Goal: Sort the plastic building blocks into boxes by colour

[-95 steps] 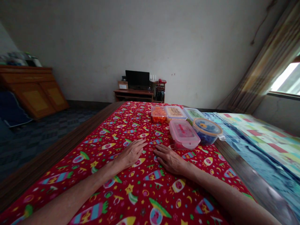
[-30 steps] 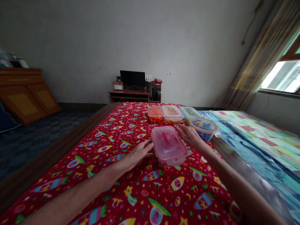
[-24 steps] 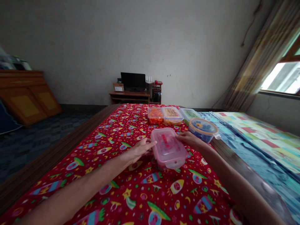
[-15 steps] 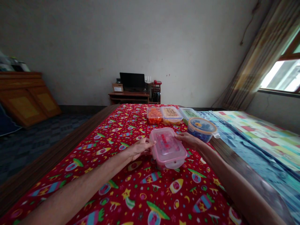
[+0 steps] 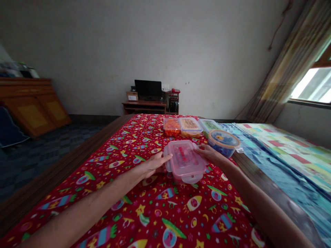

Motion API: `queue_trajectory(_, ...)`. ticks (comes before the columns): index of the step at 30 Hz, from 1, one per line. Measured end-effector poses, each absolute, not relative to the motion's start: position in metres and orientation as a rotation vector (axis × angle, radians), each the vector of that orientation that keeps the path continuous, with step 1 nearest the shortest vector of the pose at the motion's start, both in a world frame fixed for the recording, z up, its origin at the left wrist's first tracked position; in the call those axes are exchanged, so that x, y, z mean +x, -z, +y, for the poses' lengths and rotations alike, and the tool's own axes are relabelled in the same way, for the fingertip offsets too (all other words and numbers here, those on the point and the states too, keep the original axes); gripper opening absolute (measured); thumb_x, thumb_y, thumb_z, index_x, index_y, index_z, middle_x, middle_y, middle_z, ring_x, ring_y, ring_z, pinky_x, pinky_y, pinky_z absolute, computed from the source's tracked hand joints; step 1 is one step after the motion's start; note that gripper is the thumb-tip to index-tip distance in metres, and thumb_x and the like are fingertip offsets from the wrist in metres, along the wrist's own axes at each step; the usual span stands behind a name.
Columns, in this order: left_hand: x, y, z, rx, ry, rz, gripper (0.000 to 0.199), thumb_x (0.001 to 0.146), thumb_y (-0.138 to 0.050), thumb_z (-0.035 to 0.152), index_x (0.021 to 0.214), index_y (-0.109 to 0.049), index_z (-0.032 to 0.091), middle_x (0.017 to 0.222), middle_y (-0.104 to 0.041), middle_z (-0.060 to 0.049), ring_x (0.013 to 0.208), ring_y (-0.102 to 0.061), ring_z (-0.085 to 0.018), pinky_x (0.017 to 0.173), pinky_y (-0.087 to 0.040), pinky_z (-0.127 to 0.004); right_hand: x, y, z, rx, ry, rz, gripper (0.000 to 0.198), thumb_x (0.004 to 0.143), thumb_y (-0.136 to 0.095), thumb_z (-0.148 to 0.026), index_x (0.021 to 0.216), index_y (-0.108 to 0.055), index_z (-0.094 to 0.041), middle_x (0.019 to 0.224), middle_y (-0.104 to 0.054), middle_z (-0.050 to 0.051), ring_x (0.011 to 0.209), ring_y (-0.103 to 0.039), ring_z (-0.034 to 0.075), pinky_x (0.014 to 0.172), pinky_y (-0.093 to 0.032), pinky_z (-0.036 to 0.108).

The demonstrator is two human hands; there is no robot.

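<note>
On the red patterned cloth [image 5: 144, 220], we note a pink-lidded container [image 5: 184, 162] in front of us, between the two hands. Left hand [image 5: 155, 164]: partly open, gripping the container's left edge, thumb laid over the rim of the lid, other fingers lower and partly hidden. A clear side flap [image 5: 169, 166] juts out beside that thumb; the front flap [image 5: 192, 179] also stands out. Right hand [image 5: 210, 153]: fingers half-curled, tips touching the right edge; we cannot tell how firmly they close. Just beyond it we see a round container [image 5: 223, 139] with blue contents. Behind, in a row: orange-filled container [image 5: 172, 127], cream-topped container [image 5: 190, 125], green-filled container [image 5: 209, 126].
</note>
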State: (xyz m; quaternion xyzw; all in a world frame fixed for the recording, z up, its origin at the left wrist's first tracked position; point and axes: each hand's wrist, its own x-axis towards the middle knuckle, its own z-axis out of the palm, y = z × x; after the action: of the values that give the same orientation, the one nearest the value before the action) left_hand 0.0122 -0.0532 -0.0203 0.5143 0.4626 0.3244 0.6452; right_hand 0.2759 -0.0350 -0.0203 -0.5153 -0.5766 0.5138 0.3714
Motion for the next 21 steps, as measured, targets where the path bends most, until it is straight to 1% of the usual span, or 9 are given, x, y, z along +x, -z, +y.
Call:
queue_trajectory(2, 0.007, 0.023, -0.064, 1.143, -0.668, 0.992, 0.05, 0.075, -0.071, 0.05, 0.113, -0.056, 0.021, 0.09, -0.069, -0.004, 0.069, -0.063, -0.013, 0.057, -0.051, -0.024, 0.275, 0.015, -0.047, -1.352, -1.302, -1.502, 0.053, 0.065, -0.068, -0.064, 0.075, -0.061, -0.013, 0.06, -0.06, 0.001, 0.049, -0.05, 0.01, 0.043, -0.034, 0.02)
queue_trajectory(4, 0.001, 0.026, -0.071, 1.138, -0.648, 0.968, 0.048, 0.076, -0.07, 0.051, 0.108, -0.056, 0.02, 0.092, -0.068, -0.006, 0.075, -0.064, -0.015, 0.064, -0.053, -0.026, 0.277, 0.009, -0.065, -1.347, -1.326, -1.534, 0.053, 0.071, -0.062, -0.066, 0.08, -0.063, -0.014, 0.068, -0.063, 0.003, 0.055, -0.054, 0.011, 0.047, -0.04, 0.022)
queue_trajectory(6, -0.002, 0.026, -0.071, 1.154, -0.702, 0.994, 0.043, 0.076, -0.069, 0.052, 0.101, -0.056, 0.018, 0.091, -0.068, -0.006, 0.077, -0.065, -0.015, 0.071, -0.054, -0.029, 0.28, 0.005, -0.085, -1.353, -1.355, -1.548, 0.051, 0.075, -0.059, -0.065, 0.087, -0.065, -0.016, 0.072, -0.064, 0.004, 0.06, -0.056, 0.013, 0.051, -0.045, 0.023)
queue_trajectory(8, -0.001, 0.024, -0.064, 1.18, -0.8, 1.028, 0.041, 0.076, -0.069, 0.052, 0.097, -0.057, 0.018, 0.094, -0.068, -0.006, 0.083, -0.066, -0.017, 0.078, -0.053, -0.032, 0.284, 0.005, -0.104, -1.388, -1.362, -1.557, 0.049, 0.077, -0.06, -0.063, 0.094, -0.065, -0.018, 0.073, -0.063, 0.003, 0.062, -0.057, 0.014, 0.053, -0.048, 0.024)
queue_trajectory(10, 0.006, 0.02, -0.053, 1.195, -0.847, 1.009, 0.042, 0.076, -0.069, 0.052, 0.097, -0.06, 0.017, 0.1, -0.069, -0.008, 0.094, -0.065, -0.02, 0.083, -0.051, -0.032, 0.284, 0.007, -0.115, -1.404, -1.34, -1.562, 0.046, 0.076, -0.063, -0.059, 0.099, -0.064, -0.019, 0.077, -0.064, 0.003, 0.064, -0.058, 0.014, 0.054, -0.048, 0.024)
queue_trajectory(12, 0.018, 0.016, -0.042, 1.178, -0.858, 0.933, 0.045, 0.073, -0.072, 0.052, 0.099, -0.062, 0.017, 0.104, -0.07, -0.009, 0.102, -0.064, -0.023, 0.085, -0.051, -0.033, 0.282, 0.011, -0.118, -1.392, -1.314, -1.521, 0.045, 0.074, -0.066, -0.055, 0.097, -0.063, -0.017, 0.076, -0.063, 0.003, 0.062, -0.056, 0.012, 0.052, -0.046, 0.023)
queue_trajectory(16, 0.037, 0.016, -0.032, 1.09, -0.954, 0.836, 0.051, 0.066, -0.078, 0.047, 0.103, -0.061, 0.016, 0.112, -0.068, -0.011, 0.106, -0.062, -0.026, 0.086, -0.05, -0.033, 0.281, 0.011, -0.101, -1.365, -1.22, -1.405, 0.045, 0.066, -0.071, -0.053, 0.084, -0.057, -0.015, 0.06, -0.056, -0.001, 0.05, -0.049, 0.01, 0.047, -0.039, 0.023)
queue_trajectory(19, 0.038, 0.021, -0.03, 1.084, -0.973, 0.888, 0.052, 0.066, -0.077, 0.05, 0.102, -0.061, 0.016, 0.119, -0.065, -0.011, 0.111, -0.059, -0.025, 0.088, -0.048, -0.033, 0.289, 0.007, -0.08, -1.409, -1.028, -1.436, 0.042, 0.066, -0.065, -0.054, 0.081, -0.057, -0.015, 0.058, -0.054, -0.001, 0.049, -0.047, 0.011, 0.046, -0.036, 0.024)
queue_trajectory(21, 0.035, 0.024, -0.029, 1.124, -0.963, 0.929, 0.053, 0.066, -0.074, 0.054, 0.101, -0.061, 0.017, 0.118, -0.066, -0.011, 0.112, -0.058, -0.026, 0.09, -0.046, -0.033, 0.297, 0.007, -0.068, -1.495, -0.862, -1.492, 0.037, 0.069, -0.059, -0.052, 0.073, -0.057, -0.015, 0.058, -0.053, 0.0, 0.051, -0.047, 0.012, 0.047, -0.034, 0.025)
